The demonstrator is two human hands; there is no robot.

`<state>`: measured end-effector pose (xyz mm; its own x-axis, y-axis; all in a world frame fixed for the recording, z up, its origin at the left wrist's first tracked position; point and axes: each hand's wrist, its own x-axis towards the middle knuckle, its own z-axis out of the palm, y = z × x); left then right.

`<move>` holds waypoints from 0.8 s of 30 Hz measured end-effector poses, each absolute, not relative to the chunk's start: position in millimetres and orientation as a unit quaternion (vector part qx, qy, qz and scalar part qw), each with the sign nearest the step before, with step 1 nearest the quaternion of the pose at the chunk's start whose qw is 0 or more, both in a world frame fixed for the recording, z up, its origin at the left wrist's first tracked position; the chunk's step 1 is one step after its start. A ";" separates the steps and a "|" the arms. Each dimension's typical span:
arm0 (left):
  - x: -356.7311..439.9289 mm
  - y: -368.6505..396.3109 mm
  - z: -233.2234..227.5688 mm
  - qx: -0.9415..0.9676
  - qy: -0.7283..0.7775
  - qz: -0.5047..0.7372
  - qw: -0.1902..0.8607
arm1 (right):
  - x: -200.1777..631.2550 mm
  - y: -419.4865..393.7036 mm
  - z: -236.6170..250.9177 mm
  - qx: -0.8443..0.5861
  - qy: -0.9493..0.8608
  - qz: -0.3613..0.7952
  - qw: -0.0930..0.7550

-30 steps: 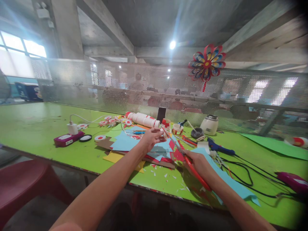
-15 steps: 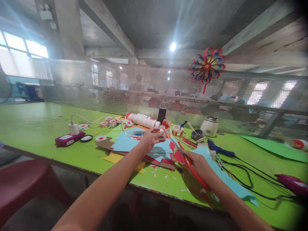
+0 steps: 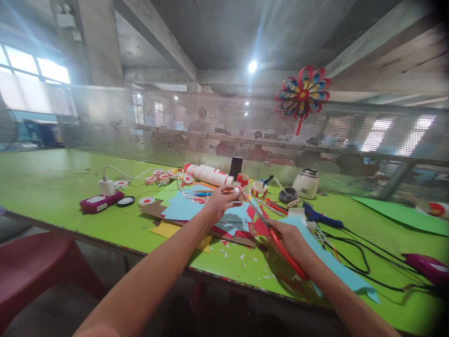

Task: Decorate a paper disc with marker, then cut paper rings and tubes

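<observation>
My right hand (image 3: 288, 238) is wrapped round the red handles of a pair of scissors (image 3: 283, 252). The blades slant up and left, their tips beside the fingertips of my left hand (image 3: 221, 204). Those left fingers are pinched on a small white paper piece (image 3: 237, 190), which the blade tips meet or nearly meet. Below the left hand lies a stack of blue paper (image 3: 180, 209) over red and brown sheets. Red paper scraps (image 3: 261, 228) and small white snippets lie under the scissors.
Behind my hands lie a white paper roll (image 3: 210, 175) and a phone (image 3: 236, 166). To the right are a paper cup (image 3: 258, 190), a grey bowl (image 3: 287, 194), a blue glue gun (image 3: 322, 217) and black cables. A purple power strip (image 3: 100, 203) sits left.
The white paper piece shows more clearly at my left fingertips, slightly turned. Both hands and the scissors stay almost where they were.
</observation>
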<state>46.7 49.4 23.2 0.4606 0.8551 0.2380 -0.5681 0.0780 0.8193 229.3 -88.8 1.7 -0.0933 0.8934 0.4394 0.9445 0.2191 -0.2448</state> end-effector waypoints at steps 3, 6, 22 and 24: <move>47.1 48.8 23.5 0.461 0.157 0.494 0.720 | 227.2 -90.5 2.7 -0.628 -0.735 -0.054 0.252; 48.1 48.1 23.5 0.458 0.158 0.494 0.722 | 225.6 -91.7 3.5 -0.631 -0.732 -0.059 0.251; 49.4 46.2 23.8 0.455 0.155 0.488 0.728 | 222.7 -93.1 3.5 -0.638 -0.725 -0.070 0.251; 49.5 46.5 23.6 0.455 0.155 0.487 0.729 | 222.8 -93.0 2.7 -0.638 -0.725 -0.073 0.250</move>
